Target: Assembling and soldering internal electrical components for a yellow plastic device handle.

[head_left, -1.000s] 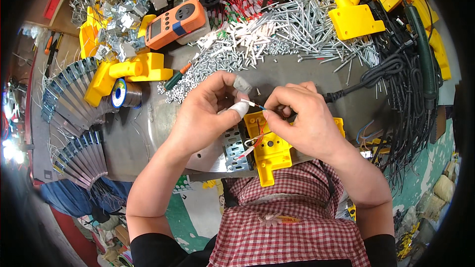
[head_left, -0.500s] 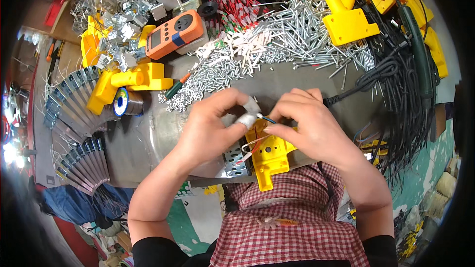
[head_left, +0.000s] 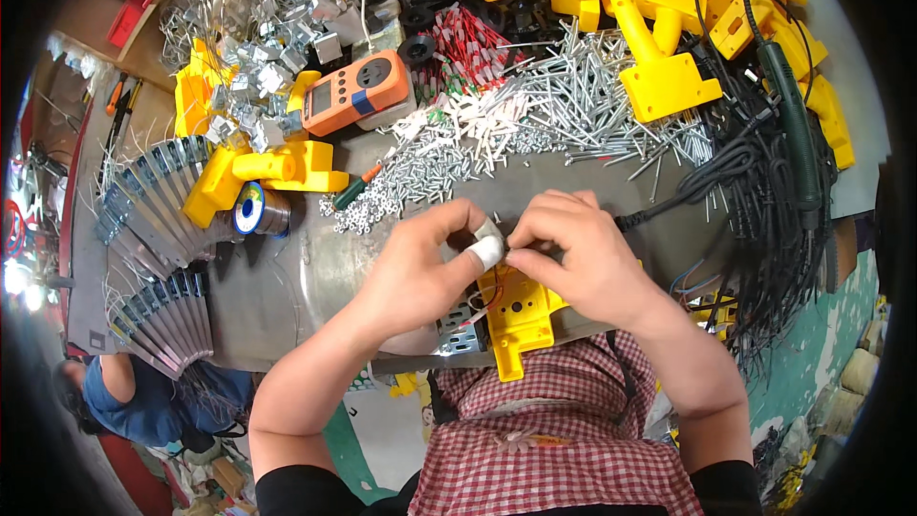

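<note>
the left hand (head_left: 420, 272) and the right hand (head_left: 583, 248) meet above the near edge of the dark workbench (head_left: 258, 311), the thumb and forefinger of each brought together, seemingly on one thin wire (head_left: 506, 246), though what lies between the tips is too small to make out for certain. beyond them, along the right side, hangs a thick bundle of black cables (head_left: 764, 248), and at the far side spreads a heap of screws (head_left: 449, 158), well apart from the fingers. just below the hands, at the near edge and close to the checked apron (head_left: 535, 420), lies an open yellow shell (head_left: 521, 320), its hollow side up and partly covered by the right hand. a perforated metal plate (head_left: 461, 333) sits just beside the shell's left side, and a red wire (head_left: 494, 298) curves near the shell's upper left. to handle so fine a piece well, the left hand would best stay still as the anchor while the right does the small turning, with both grips close to the joint so the strands do not splay. slack in the wire matters too: a tug could drag the shell or strain its leads. the pale finger cover (head_left: 488, 251) on the left thumb may dull touch, so light, even pressure is wise.
</note>
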